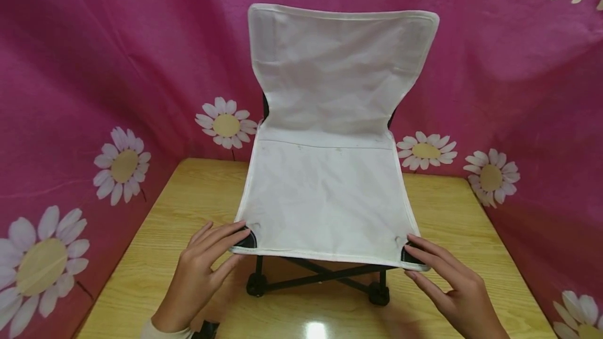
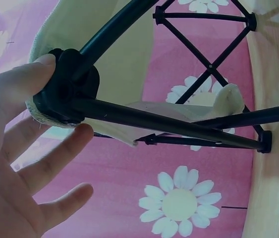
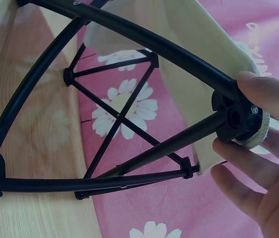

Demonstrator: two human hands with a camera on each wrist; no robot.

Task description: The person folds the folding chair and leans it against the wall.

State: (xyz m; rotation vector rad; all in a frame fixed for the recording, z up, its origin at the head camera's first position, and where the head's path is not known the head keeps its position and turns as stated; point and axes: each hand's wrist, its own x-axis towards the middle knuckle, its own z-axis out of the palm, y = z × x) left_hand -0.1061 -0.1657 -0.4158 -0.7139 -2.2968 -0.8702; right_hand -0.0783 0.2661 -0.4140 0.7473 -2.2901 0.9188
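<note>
A folding chair (image 1: 330, 192) with an off-white cloth seat and backrest stands unfolded on the table, its backrest at the far side. My left hand (image 1: 204, 266) pinches the front left seat corner, thumb below and fingers over the black corner patch (image 1: 247, 239). At the front right corner, my right hand (image 1: 452, 281) holds the seat the same way. From below, the left wrist view has my thumb against a black plastic joint (image 2: 67, 89) of the frame. In the right wrist view, thumb and fingers lie around the matching joint (image 3: 231, 119), where crossed black tubes (image 3: 154, 148) meet.
The chair's black feet (image 1: 256, 284) rest on a light wooden table (image 1: 447, 213). Pink cloth (image 1: 141, 14) printed with white daisies hangs close behind and along both sides. A small black item (image 1: 205, 330) shows beside my left wrist.
</note>
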